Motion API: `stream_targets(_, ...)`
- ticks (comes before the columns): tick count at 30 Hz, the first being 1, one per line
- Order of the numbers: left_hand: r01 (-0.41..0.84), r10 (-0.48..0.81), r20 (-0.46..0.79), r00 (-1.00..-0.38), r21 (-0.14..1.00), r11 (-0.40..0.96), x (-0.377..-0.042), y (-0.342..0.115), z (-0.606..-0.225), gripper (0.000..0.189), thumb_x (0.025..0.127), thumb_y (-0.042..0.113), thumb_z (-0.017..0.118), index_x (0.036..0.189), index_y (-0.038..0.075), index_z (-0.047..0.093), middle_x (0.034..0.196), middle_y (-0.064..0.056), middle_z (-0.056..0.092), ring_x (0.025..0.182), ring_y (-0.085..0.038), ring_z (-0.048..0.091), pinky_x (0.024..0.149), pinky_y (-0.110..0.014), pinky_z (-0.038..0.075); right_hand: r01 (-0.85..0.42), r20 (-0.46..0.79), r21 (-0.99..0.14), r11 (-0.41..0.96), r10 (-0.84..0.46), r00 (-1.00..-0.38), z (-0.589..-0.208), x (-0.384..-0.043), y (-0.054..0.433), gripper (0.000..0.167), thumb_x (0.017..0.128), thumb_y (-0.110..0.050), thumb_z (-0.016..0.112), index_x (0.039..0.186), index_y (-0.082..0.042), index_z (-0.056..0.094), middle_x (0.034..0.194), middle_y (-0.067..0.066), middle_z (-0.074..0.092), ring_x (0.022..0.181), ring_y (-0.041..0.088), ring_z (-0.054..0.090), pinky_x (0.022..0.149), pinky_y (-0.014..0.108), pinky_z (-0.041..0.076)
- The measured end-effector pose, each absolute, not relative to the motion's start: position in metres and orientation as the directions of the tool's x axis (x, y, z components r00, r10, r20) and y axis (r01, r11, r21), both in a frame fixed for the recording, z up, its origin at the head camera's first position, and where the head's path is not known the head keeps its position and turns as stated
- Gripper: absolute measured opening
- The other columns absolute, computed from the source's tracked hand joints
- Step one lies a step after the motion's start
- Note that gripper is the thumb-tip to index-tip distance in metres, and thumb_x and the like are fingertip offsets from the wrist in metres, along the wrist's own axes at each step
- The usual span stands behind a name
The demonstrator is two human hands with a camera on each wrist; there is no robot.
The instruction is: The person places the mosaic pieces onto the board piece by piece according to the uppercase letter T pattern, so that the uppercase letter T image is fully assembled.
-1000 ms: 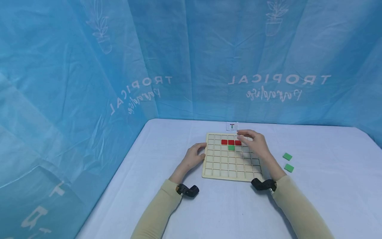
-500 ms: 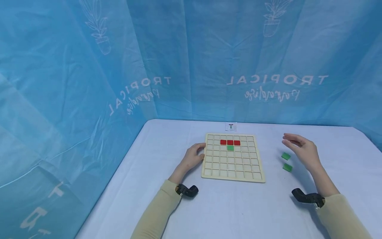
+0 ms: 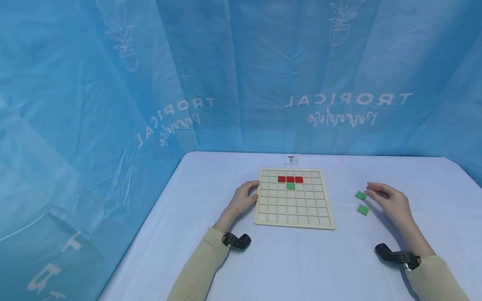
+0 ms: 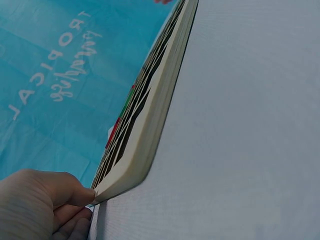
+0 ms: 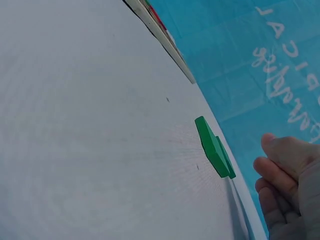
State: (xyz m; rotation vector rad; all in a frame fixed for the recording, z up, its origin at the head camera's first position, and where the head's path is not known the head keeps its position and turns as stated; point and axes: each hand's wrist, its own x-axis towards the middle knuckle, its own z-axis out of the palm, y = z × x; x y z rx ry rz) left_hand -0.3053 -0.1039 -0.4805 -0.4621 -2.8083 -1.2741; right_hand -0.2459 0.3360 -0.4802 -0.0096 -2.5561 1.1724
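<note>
The square wooden grid board (image 3: 293, 209) lies on the table with three red tiles (image 3: 290, 179) in a row and one green tile (image 3: 290, 186) beneath the middle one. At its left edge is my left hand (image 3: 244, 197), thumb and fingers bent against the side; in the left wrist view the thumb (image 4: 75, 194) touches the board's corner. My right hand (image 3: 390, 202) hovers beside two loose green tiles (image 3: 363, 210), closest to the far one (image 3: 360, 195). Its fingers are loosely bent with nothing between them, and in the right wrist view (image 5: 285, 175) they appear apart from the tiles.
A small pattern card (image 3: 291, 159) lies behind the board, showing a red and green T shape. White cloth (image 3: 301, 259) covers the table. Blue printed curtains (image 3: 263, 75) hang along the back and left. Each wrist carries a black camera (image 3: 395, 254).
My right hand has moved from above the board out to the right, then lowered toward the loose green tiles. The left hand has stayed at the board's left edge.
</note>
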Motion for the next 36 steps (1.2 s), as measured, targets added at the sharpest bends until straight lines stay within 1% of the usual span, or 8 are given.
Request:
stream_targets(4, 0.278, 0.254, 0.146, -0.956, 0.724, 0.631, -0.306, -0.104, -0.482, 0.047, 0.09, 0.007, 0.057, 0.136, 0.005, 0.048, 0.137, -0.007, 0.048, 0.128, -0.018, 0.043, 0.107, -0.027, 0.034, -0.123, 0.278, -0.706, 0.697, 0.112, -0.954, -0.484, -0.246, 0.336, 0.051, 0.09, -0.04, 0.062, 0.124, -0.003, 0.059, 0.12, 0.019, 0.061, 0.104, 0.013, 0.058, 0.086, 0.024, 0.05)
stream_targets(7, 0.279, 0.256, 0.145, -0.956, 0.724, 0.631, -0.306, -0.104, -0.482, 0.047, 0.09, 0.007, 0.057, 0.136, 0.005, 0.048, 0.138, -0.007, 0.048, 0.128, -0.019, 0.042, 0.108, -0.029, 0.034, -0.134, 0.262, -0.679, 0.721, 0.068, -0.963, -0.487, -0.246, 0.335, 0.054, 0.089, -0.041, 0.063, 0.124, 0.0, 0.058, 0.121, 0.021, 0.059, 0.112, 0.039, 0.052, 0.09, 0.052, 0.045)
stream_targets(10, 0.277, 0.259, 0.142, -0.955, 0.732, 0.623, -0.305, -0.105, -0.48, 0.047, 0.09, 0.007, 0.057, 0.136, 0.005, 0.048, 0.138, -0.008, 0.048, 0.129, -0.02, 0.042, 0.108, -0.03, 0.034, -0.164, 0.27, -0.654, 0.739, 0.026, -0.962, -0.489, -0.246, 0.333, 0.054, 0.088, -0.039, 0.065, 0.123, 0.001, 0.058, 0.121, 0.023, 0.058, 0.113, 0.044, 0.048, 0.091, 0.06, 0.04)
stream_targets(19, 0.299, 0.267, 0.163, -0.95, 0.724, 0.622, -0.304, -0.105, -0.481, 0.046, 0.09, 0.006, 0.056, 0.135, 0.004, 0.048, 0.137, -0.009, 0.049, 0.128, -0.021, 0.043, 0.107, -0.03, 0.035, -0.215, 0.345, -0.58, 0.785, -0.002, -0.939, -0.494, -0.248, 0.334, 0.042, 0.09, -0.027, 0.066, 0.121, 0.001, 0.059, 0.118, 0.024, 0.058, 0.112, 0.045, 0.049, 0.09, 0.061, 0.041)
stream_targets(27, 0.293, 0.266, 0.155, -0.951, 0.723, 0.625, -0.305, -0.104, -0.481, 0.046, 0.09, 0.006, 0.056, 0.136, 0.005, 0.048, 0.137, -0.008, 0.048, 0.128, -0.02, 0.043, 0.107, -0.03, 0.034, -0.192, 0.341, -0.675, 0.712, 0.071, -0.937, -0.471, -0.247, 0.332, 0.045, 0.092, -0.028, 0.062, 0.125, 0.002, 0.057, 0.118, 0.025, 0.059, 0.112, 0.046, 0.049, 0.089, 0.061, 0.041)
stream_targets(31, 0.3, 0.262, 0.168, -0.95, 0.719, 0.627, -0.307, -0.103, -0.48, 0.046, 0.091, 0.006, 0.056, 0.136, 0.005, 0.048, 0.137, -0.008, 0.048, 0.129, -0.019, 0.042, 0.108, -0.029, 0.034, -0.173, 0.336, -0.725, 0.667, 0.122, -0.934, -0.454, -0.256, 0.329, 0.049, 0.091, -0.035, 0.062, 0.128, -0.003, 0.057, 0.124, 0.019, 0.058, 0.115, 0.037, 0.05, 0.096, 0.047, 0.043)
stream_targets(35, 0.287, 0.261, 0.151, -0.953, 0.722, 0.629, -0.306, -0.104, -0.48, 0.046, 0.091, 0.007, 0.056, 0.136, 0.005, 0.048, 0.138, -0.007, 0.048, 0.129, -0.019, 0.042, 0.108, -0.029, 0.034, -0.156, 0.322, -0.748, 0.645, 0.146, -0.936, -0.458, -0.277, 0.324, 0.053, 0.088, -0.046, 0.062, 0.13, -0.014, 0.058, 0.128, 0.007, 0.058, 0.117, 0.022, 0.051, 0.094, 0.024, 0.046)
stream_targets(36, 0.284, 0.261, 0.148, -0.954, 0.723, 0.63, -0.305, -0.104, -0.48, 0.046, 0.091, 0.007, 0.056, 0.136, 0.005, 0.048, 0.138, -0.008, 0.048, 0.129, -0.019, 0.042, 0.108, -0.029, 0.034, -0.17, 0.321, -0.757, 0.631, 0.132, -0.938, -0.461, -0.284, 0.323, 0.054, 0.088, -0.045, 0.063, 0.131, -0.015, 0.057, 0.128, 0.007, 0.058, 0.118, 0.023, 0.05, 0.096, 0.029, 0.047)
